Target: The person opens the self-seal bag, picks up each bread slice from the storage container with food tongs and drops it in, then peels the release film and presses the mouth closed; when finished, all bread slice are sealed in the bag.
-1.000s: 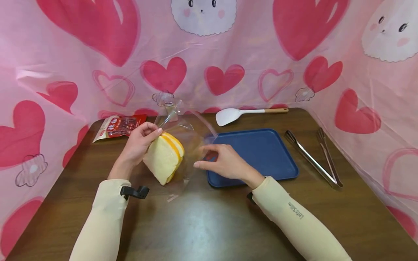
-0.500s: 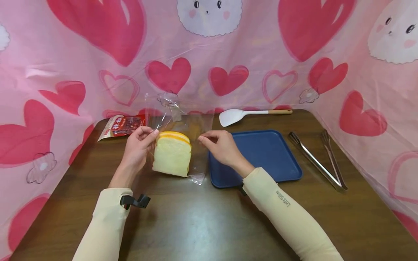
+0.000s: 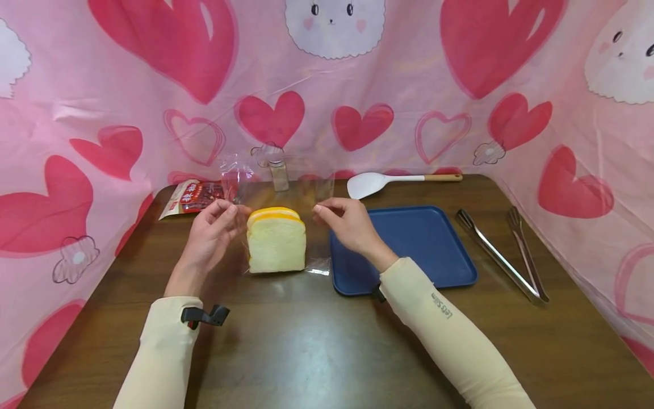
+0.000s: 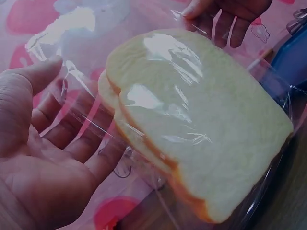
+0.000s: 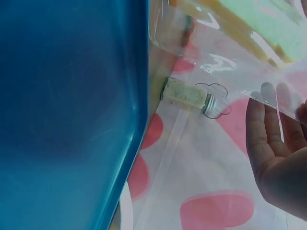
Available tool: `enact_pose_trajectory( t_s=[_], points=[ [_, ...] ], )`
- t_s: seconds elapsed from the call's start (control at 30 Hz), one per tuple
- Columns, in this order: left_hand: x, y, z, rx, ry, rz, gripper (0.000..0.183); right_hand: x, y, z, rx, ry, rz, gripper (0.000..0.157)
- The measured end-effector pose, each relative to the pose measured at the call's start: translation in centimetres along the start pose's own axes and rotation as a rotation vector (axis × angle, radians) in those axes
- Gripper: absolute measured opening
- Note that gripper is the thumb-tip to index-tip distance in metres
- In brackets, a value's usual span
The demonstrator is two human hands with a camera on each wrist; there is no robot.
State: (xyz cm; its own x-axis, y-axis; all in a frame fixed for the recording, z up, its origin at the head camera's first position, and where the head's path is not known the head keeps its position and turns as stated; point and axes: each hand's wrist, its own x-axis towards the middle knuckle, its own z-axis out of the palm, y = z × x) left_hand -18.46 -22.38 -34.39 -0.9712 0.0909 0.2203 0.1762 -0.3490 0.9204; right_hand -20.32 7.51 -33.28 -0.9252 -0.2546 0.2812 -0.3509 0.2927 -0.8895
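Note:
Bread slices (image 3: 276, 244) with orange-brown crusts stand roughly upright inside a clear plastic bag (image 3: 322, 265). In the left wrist view, glare lies across the bag over the bread (image 4: 206, 115). My left hand (image 3: 204, 241) pinches the bag's left side, its thumb in front and its fingers behind the film. On the other side, my right hand (image 3: 355, 227) pinches the upper right part of the bag between thumb and index finger. Through the film, the right wrist view shows the spread fingers (image 5: 278, 127) of that hand. Whether the bag's lower edge touches the table cannot be told.
A blue tray (image 3: 409, 244) lies close to the right hand, with metal tongs (image 3: 506, 261) beyond it. A white spatula (image 3: 370, 185) and a seasoning bottle (image 3: 279, 175) are at the back. A red food packet (image 3: 196, 196) lies behind the left hand.
The bag has turned from tilted to nearly upright, with the bread squared to view. My right hand has come to its right side and pinches it. The left hand stays at the left side.

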Motion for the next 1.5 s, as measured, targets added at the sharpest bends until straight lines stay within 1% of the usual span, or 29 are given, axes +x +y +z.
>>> enact_pose_trajectory(
  t_s=[0.1,0.2,0.33,0.43,0.5,0.6,0.67,0.73,0.83,0.93,1.03,1.13,1.27,1.4,1.5],
  points=[
    [-0.1,0.2,-0.2,0.029,-0.013,0.052,0.019,0.2,0.2,-0.2,0.032,-0.008,0.005,0.022],
    [-0.1,0.7,-0.3,0.069,-0.032,0.096,0.019,0.3,0.2,-0.4,0.054,-0.017,0.005,0.021],
    [-0.3,1.4,-0.5,0.101,-0.089,0.114,0.02,0.5,0.2,-0.6,0.083,-0.053,-0.001,0.021],
    [-0.2,1.6,-0.3,0.101,-0.106,0.128,0.024,0.6,0.5,-0.7,0.105,-0.085,0.005,0.021],
    [0.0,1.5,0.2,0.1,-0.083,0.156,0.026,0.6,0.7,-0.7,0.109,-0.096,0.012,0.021],
    [0.5,1.4,1.2,0.088,-0.007,0.214,0.024,0.6,0.7,-0.6,0.119,-0.104,0.02,0.022],
    [0.9,1.4,1.9,0.049,0.041,0.254,0.022,0.6,0.7,-0.6,0.121,-0.104,0.023,0.023],
    [1.1,1.3,2.4,-0.009,0.063,0.283,0.022,0.6,0.7,-0.6,0.118,-0.096,0.023,0.024],
    [1.3,1.1,2.8,-0.087,0.058,0.305,0.021,0.7,0.5,-0.6,0.086,-0.07,0.009,0.023],
    [1.3,1.0,2.9,-0.117,0.052,0.318,0.021,0.8,0.4,-0.6,0.046,-0.051,-0.016,0.022],
    [1.4,1.1,3.1,-0.167,0.061,0.332,0.02,0.9,0.2,-0.5,0.025,-0.053,-0.035,0.023],
    [1.4,1.2,3.3,-0.183,0.093,0.356,0.02,0.9,0.0,-0.4,0.011,-0.054,-0.039,0.023],
    [1.5,1.5,3.8,-0.191,0.14,0.377,0.018,0.9,-0.1,-0.5,-0.023,-0.02,-0.027,0.022],
    [1.5,1.6,4.0,-0.224,0.129,0.371,0.018,0.9,0.0,-0.6,-0.053,0.037,-0.014,0.023],
    [1.5,1.7,4.2,-0.231,0.136,0.367,0.017,0.9,0.1,-0.5,-0.047,0.091,-0.005,0.021]
  ],
)
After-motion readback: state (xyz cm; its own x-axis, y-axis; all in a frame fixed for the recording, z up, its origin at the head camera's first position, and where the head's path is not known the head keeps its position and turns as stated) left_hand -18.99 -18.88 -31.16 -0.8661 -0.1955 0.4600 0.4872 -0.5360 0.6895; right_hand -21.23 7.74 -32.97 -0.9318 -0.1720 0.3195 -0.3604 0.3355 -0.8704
